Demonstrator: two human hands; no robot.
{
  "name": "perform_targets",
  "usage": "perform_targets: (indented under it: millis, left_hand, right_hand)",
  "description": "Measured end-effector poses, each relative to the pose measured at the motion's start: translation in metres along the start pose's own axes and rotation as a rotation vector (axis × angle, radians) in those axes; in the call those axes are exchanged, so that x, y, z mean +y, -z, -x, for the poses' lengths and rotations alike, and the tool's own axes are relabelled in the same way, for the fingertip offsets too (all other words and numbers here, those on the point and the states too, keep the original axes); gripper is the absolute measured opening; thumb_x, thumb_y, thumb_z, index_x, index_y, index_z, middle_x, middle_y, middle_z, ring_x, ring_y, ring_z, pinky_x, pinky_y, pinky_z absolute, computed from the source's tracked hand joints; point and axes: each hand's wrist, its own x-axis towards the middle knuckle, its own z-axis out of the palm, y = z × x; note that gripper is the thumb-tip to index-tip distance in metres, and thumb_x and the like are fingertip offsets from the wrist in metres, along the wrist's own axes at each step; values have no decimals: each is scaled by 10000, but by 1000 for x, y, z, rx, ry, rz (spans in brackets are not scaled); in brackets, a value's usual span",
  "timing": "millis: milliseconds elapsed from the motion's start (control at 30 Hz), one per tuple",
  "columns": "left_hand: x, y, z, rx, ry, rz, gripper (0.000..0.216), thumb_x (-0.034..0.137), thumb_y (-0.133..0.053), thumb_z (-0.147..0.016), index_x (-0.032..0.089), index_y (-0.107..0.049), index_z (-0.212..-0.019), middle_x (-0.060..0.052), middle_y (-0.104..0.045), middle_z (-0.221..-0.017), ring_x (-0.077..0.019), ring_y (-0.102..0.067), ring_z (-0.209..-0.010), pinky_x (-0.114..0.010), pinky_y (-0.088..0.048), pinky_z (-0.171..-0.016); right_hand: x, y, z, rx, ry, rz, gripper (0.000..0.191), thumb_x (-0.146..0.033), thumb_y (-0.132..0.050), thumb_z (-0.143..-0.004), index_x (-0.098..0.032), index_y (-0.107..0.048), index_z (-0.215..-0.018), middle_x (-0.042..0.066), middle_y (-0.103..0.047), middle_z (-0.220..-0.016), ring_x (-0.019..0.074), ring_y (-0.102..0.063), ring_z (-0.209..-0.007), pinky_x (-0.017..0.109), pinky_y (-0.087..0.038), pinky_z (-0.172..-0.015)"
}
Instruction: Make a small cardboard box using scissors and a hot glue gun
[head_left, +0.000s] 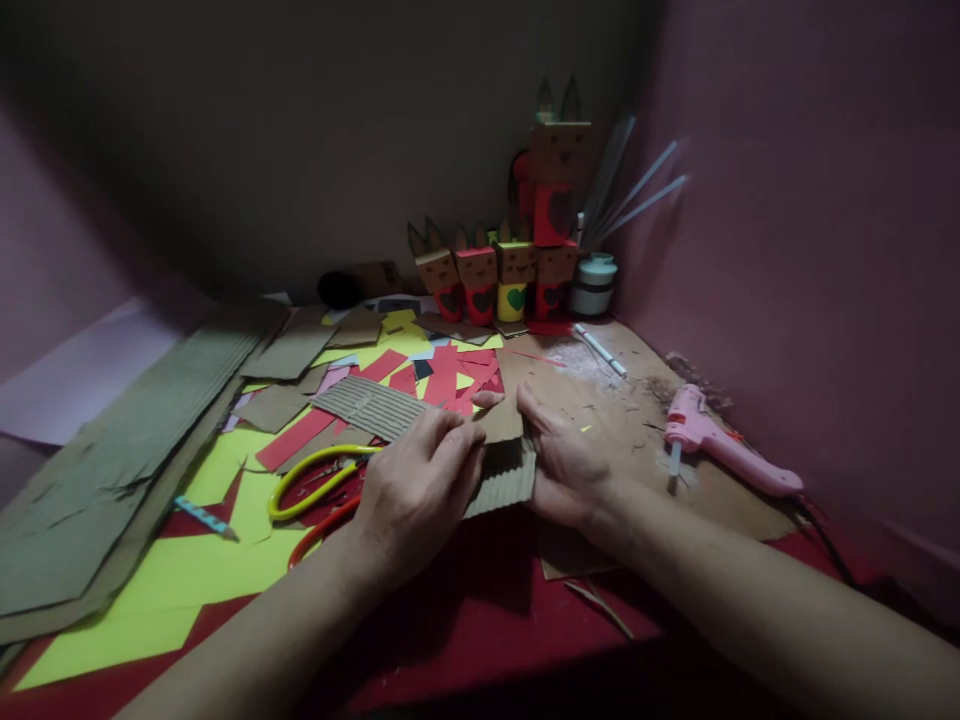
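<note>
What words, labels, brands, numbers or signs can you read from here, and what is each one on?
Words, brands, numbers: none readable.
Brown box at the back: dark marking, too small and blurred to read.
Pink glue gun: any lettering is too blurred to read.
Corrugated cardboard between left hand and right hand: no text visible.
Signs: heart shapes on the cardboard figures, including a green heart on the yellow-bodied one.

The cardboard (pixel 506 487) is ridge-striped brown, the glue gun (pixel 721 442) pink, the scissor handles (pixel 324 501) yellow and orange-red.
</note>
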Motion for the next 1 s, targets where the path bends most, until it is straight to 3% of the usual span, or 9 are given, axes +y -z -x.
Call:
perform_targets:
  millis: [67,233,333,400,500,600,667,767,1000]
  left_hand:
    - [-2,5,-2,12,95,90,88,88,-571,-926,104,-652,-956,-89,-648,-862,-175,-638,-760,-281,-509,-657]
    - [-12,8,-8,29,544,357,63,165,-591,-931,161,-643,-895,-16,-641,-805,-135,-616,-729,-263,-498,-686]
    - [-21,4,-6,78,679,428,154,210,-658,-890,182,-610,-1033,0,-620,-869,-131,-603,-710,-273,-508,-667]
    - [-24,5,-4,139,596,349,214,183,-671,-876,189,-589,-1073,-4,-576,-912,-121,-567,-693,-275,-500,-655]
    - [-22,15,-1,139,270,308,180,156,-611,-915,197,-583,-1088,-32,-552,-965,-138,-551,-757,-291,-501,-697]
    - [-16,21,2,-117,28,457,352,350,-614,-940,176,-539,-1237,-96,-587,-1074,-217,-595,-952,-345,-531,-799]
    - [-11,17,3,-199,-38,418,371,386,-645,-920,169,-555,-1206,-111,-598,-1089,-231,-617,-962,-336,-536,-783]
    - [-7,7,5,-131,24,301,85,177,-586,-942,183,-595,-1026,-66,-617,-952,-180,-632,-833,-276,-517,-689]
    - [-6,-5,5,-102,486,281,279,179,-712,-815,200,-522,-1019,28,-542,-774,-130,-537,-628,-273,-501,-606]
  right_hand:
    - [2,2,0,3,-15,37,495,-504,-231,-1058,-187,-608,-1096,79,-702,-923,203,-677,-767,424,-555,-789]
    - [8,14,0,-122,-106,241,413,-512,-592,-935,-144,-631,-1118,73,-704,-828,179,-661,-615,354,-566,-655]
    - [9,20,-2,-138,-125,310,376,-447,-593,-935,-103,-650,-1076,94,-699,-756,190,-669,-576,351,-568,-621]
    - [6,20,-4,-97,-151,285,459,-464,-416,-1014,-74,-657,-1034,124,-699,-756,199,-682,-604,360,-574,-648]
    - [-2,15,-6,-50,-141,208,647,-465,-150,-1064,-55,-650,-1033,127,-685,-734,196,-680,-623,353,-571,-672]
    - [-7,10,-8,1,-86,119,641,-449,-121,-1066,-73,-641,-1069,107,-684,-728,200,-670,-636,369,-565,-694]
    - [-6,6,-8,38,-53,54,583,-434,-170,-1067,-92,-642,-1085,105,-699,-765,206,-664,-649,393,-560,-716]
    - [-2,3,-5,65,-28,19,531,-412,-230,-1066,-109,-666,-1049,97,-710,-790,201,-651,-661,403,-546,-748]
    - [8,5,1,13,85,86,372,-509,-597,-913,-167,-713,-1005,51,-730,-794,190,-634,-693,394,-533,-746]
